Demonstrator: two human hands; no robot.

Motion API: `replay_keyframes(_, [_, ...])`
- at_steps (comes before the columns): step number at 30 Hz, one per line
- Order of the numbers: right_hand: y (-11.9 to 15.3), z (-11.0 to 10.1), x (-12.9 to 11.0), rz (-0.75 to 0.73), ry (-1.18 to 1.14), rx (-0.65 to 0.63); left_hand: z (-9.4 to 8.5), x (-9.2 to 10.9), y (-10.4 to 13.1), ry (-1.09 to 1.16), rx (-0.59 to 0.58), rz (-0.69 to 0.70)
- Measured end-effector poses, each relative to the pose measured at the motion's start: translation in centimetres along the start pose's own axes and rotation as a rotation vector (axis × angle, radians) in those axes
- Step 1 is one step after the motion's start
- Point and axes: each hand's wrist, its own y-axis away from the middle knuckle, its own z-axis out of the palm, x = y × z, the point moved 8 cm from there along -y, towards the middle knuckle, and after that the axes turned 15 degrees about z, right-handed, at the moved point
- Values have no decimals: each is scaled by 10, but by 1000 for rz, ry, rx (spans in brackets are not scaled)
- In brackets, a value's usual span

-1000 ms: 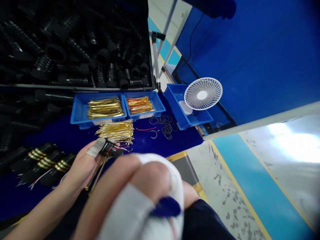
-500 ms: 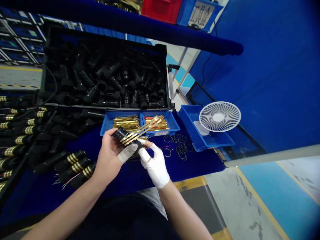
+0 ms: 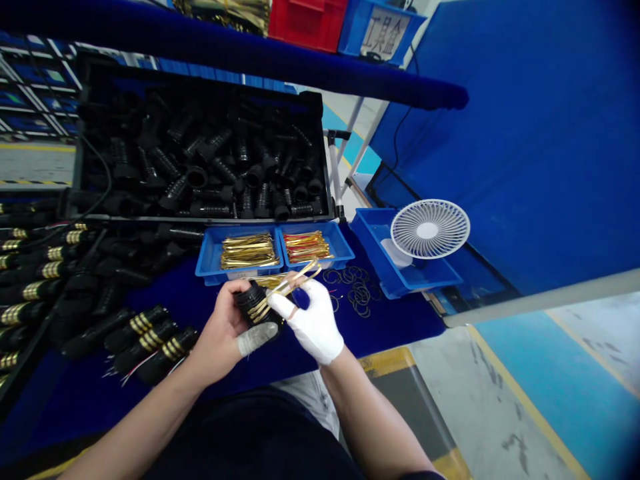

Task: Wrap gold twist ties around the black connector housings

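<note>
My left hand (image 3: pixel 227 333), with a covered thumb, is wrapped round a black ribbed cylindrical part (image 3: pixel 249 298). Flat gold metal strips (image 3: pixel 301 271) run out from this part toward the upper right. My right hand (image 3: pixel 313 320), in a white glove with bare fingertips, pinches the strips close to where they meet the black part. Just beyond the hands stand two small blue trays: the left tray (image 3: pixel 203 263) holds gold strips (image 3: pixel 249 250), the right tray (image 3: pixel 345 241) gold strips with red ones (image 3: pixel 305 245) among them.
A large black crate (image 3: pixel 200 219) of ribbed black parts stands behind. Gold-banded cylinders (image 3: pixel 150 337) lie at left. Black rings (image 3: pixel 357 290) lie right of my hands, near a white fan (image 3: pixel 430 229) and a blue bin (image 3: pixel 400 290). A shelf edge (image 3: pixel 250 57) crosses overhead.
My right hand has moved up from the black part's lower end onto the gold strips. The strips now bunch in its fingers, and the black part sits slightly lower and to the right.
</note>
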Motion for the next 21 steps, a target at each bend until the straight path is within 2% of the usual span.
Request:
replay_keyframes(3, [-7,12,20,114,-113,-57,-6,-2,-1,20,83,-85])
replay_keyframes(5, [-7,23,27,135,-159,-78,-11,-5,-2,45,166,-140])
replay_keyframes(8, [-3,37,31,152,-236,-65,-20,-2,-7,29,294,-80])
replay_keyframes(12, [-3,46,36,222,-376,-61,-24,10,-17,48,389,9])
replay_keyframes(14, [-4,53,41,282,-461,-157,-21,23,-24,111,401,52])
replay_keyframes(15, [-4,60,43,322,-512,-245,-20,31,-28,134,404,84])
replay_keyframes(18, [6,91,43,437,-555,-645,-15,46,-37,121,390,123])
replay_keyframes(19, [7,96,42,423,-492,-684,-12,47,-40,107,383,119])
replay_keyframes(20, [4,95,41,372,-403,-631,-10,46,-43,100,387,128])
replay_keyframes(21, [-3,89,38,301,-313,-502,-10,44,-47,103,408,157])
